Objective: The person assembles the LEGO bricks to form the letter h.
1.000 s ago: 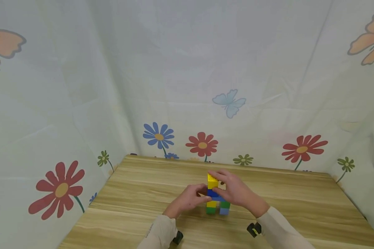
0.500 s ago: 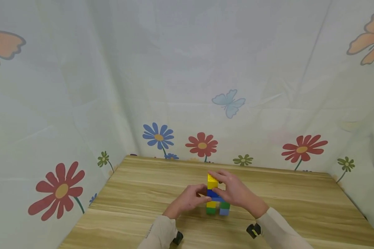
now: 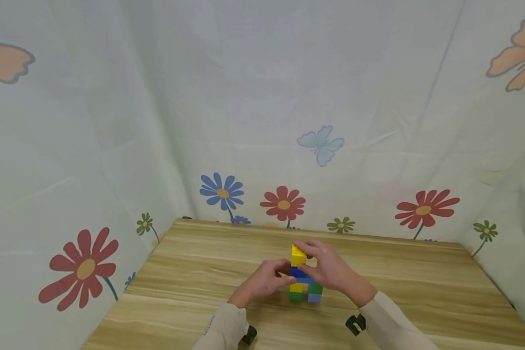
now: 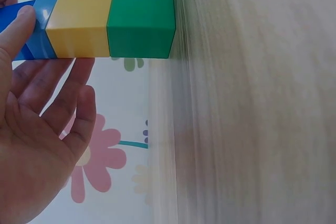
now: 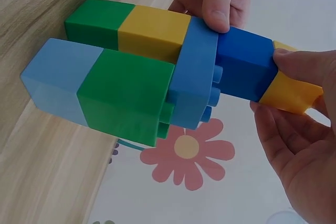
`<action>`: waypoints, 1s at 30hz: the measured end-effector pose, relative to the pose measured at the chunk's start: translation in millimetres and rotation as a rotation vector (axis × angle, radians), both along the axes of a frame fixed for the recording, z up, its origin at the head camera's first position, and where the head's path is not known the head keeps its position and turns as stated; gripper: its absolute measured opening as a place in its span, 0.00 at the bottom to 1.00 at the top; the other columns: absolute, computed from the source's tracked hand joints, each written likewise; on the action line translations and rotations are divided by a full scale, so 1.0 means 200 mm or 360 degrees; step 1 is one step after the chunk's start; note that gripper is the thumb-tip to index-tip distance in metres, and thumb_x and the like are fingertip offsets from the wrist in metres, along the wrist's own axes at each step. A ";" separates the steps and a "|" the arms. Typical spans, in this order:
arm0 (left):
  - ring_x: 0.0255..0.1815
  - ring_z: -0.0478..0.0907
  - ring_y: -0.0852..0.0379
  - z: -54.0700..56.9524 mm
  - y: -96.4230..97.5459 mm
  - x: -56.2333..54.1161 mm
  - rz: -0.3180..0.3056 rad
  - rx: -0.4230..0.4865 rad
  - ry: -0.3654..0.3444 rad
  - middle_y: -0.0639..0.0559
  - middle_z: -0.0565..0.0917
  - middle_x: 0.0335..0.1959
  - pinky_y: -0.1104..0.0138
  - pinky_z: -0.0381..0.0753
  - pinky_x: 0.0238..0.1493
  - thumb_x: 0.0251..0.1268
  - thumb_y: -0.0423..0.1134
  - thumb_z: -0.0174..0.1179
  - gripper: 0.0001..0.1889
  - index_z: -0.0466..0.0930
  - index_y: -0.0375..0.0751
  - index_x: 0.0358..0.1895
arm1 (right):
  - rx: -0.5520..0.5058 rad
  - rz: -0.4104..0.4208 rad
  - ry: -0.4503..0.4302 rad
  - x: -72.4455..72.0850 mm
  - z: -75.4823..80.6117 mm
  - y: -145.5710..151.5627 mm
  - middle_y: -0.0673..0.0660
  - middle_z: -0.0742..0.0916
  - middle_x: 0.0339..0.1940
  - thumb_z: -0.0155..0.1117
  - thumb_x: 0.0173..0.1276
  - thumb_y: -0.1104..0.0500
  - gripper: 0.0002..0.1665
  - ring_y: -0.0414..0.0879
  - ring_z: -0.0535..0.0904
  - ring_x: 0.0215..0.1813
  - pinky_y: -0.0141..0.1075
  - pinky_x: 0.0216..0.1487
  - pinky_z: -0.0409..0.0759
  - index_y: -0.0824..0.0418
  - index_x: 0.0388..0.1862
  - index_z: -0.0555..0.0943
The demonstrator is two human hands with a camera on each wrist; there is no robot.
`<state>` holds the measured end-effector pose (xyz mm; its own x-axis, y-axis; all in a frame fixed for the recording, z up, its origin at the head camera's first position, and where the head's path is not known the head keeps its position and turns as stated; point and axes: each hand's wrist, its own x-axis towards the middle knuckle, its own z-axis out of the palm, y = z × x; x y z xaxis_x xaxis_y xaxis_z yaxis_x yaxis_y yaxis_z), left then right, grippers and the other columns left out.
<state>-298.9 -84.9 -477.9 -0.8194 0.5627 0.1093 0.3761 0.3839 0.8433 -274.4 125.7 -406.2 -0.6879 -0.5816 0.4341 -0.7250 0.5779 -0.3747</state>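
Note:
A toy brick structure stands on two legs on the table. One leg is a green brick [image 4: 142,27] under a yellow brick [image 4: 81,22]; the other is a light blue brick [image 5: 58,80] under a green one [image 5: 121,93]. Across both lies a flat blue brick [image 5: 194,72]. A dark blue brick [image 5: 244,64] and a top yellow brick [image 3: 298,258] rise above the yellow-green leg. My left hand [image 3: 262,279] holds the structure around the flat and dark blue bricks, thumb in front. My right hand [image 3: 332,267] grips the top yellow brick, its thumb near the dark blue one.
The wood-grain table [image 3: 201,253] extends on both sides of the structure. A pale curtain [image 3: 245,97] printed with flowers and butterflies hangs behind it and along the sides. Each wrist bears a small black device, such as the right one [image 3: 356,324].

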 end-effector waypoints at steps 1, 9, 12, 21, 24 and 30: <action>0.46 0.77 0.64 0.00 0.00 0.00 -0.0001 0.0000 0.0002 0.62 0.81 0.46 0.67 0.76 0.48 0.66 0.49 0.59 0.18 0.77 0.51 0.57 | -0.0003 -0.0004 -0.0016 0.00 0.00 0.00 0.53 0.81 0.49 0.71 0.58 0.60 0.35 0.44 0.76 0.40 0.34 0.41 0.80 0.59 0.65 0.73; 0.46 0.77 0.64 0.01 0.01 0.00 -0.0005 0.0002 0.0004 0.62 0.82 0.46 0.67 0.76 0.47 0.66 0.49 0.59 0.17 0.77 0.51 0.56 | 0.0028 -0.0038 -0.0070 0.01 0.01 0.00 0.56 0.80 0.51 0.71 0.59 0.60 0.34 0.50 0.79 0.43 0.41 0.43 0.81 0.59 0.65 0.72; 0.46 0.77 0.63 0.00 0.01 0.00 -0.0011 0.0015 0.0007 0.61 0.82 0.47 0.67 0.76 0.47 0.66 0.48 0.59 0.17 0.77 0.50 0.56 | 0.0032 -0.0044 -0.0040 0.01 0.01 0.00 0.56 0.80 0.51 0.71 0.59 0.60 0.35 0.50 0.79 0.43 0.41 0.43 0.81 0.59 0.65 0.72; 0.46 0.77 0.64 0.00 0.00 -0.01 0.0013 -0.0004 -0.0003 0.62 0.82 0.46 0.66 0.76 0.47 0.65 0.49 0.59 0.18 0.77 0.52 0.56 | 0.0011 -0.0037 -0.0020 0.00 0.00 -0.01 0.54 0.81 0.49 0.71 0.59 0.59 0.34 0.46 0.76 0.40 0.36 0.41 0.80 0.60 0.65 0.73; 0.46 0.77 0.64 0.00 0.00 -0.01 0.0008 -0.0002 0.0000 0.62 0.82 0.46 0.66 0.76 0.47 0.66 0.49 0.59 0.17 0.77 0.51 0.56 | 0.0011 -0.0031 -0.0015 0.00 0.00 -0.01 0.53 0.81 0.49 0.71 0.59 0.59 0.34 0.45 0.76 0.39 0.35 0.40 0.80 0.60 0.64 0.73; 0.46 0.77 0.64 0.00 0.00 0.00 -0.0008 0.0016 -0.0017 0.64 0.81 0.46 0.67 0.76 0.48 0.66 0.50 0.58 0.18 0.77 0.53 0.56 | 0.0015 -0.0022 -0.0042 -0.01 0.00 -0.01 0.55 0.80 0.51 0.71 0.59 0.60 0.33 0.46 0.78 0.42 0.38 0.43 0.81 0.60 0.64 0.73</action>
<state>-299.8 -84.1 -478.1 -0.8178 0.5655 0.1065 0.3691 0.3735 0.8510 -275.4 124.5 -405.9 -0.7072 -0.5759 0.4102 -0.7067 0.5915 -0.3881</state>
